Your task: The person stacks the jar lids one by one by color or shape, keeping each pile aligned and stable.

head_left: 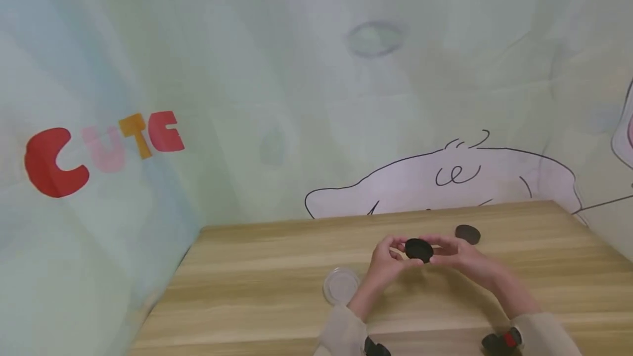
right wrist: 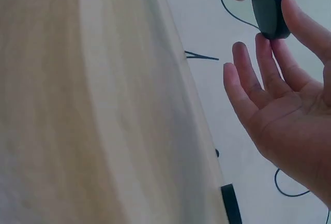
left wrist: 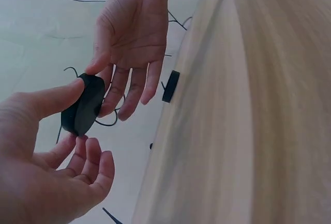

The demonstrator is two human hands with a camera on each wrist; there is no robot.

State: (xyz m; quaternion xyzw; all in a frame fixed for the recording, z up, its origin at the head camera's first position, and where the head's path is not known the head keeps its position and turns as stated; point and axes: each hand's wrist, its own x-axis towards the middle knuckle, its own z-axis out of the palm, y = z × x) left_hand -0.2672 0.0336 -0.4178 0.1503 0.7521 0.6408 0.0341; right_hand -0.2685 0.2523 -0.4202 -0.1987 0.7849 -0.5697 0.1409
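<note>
Both hands hold a black round disc up over the wooden table, one at each side. My left hand pinches its left edge, with the thumb on one side and fingertips below. On the opposite edge, the thumb and a finger of my right hand grip the disc, while its other fingers extend loosely. Seen side-on in the left wrist view, the disc is thick, with a line between a rim and a smooth face. A second black disc lies flat on the table behind the right hand.
A clear round plastic lid or dish lies left of the left forearm. The wooden table ends at the back against a printed cloth with letters and line drawings. Black wrist straps sit over pale sleeves.
</note>
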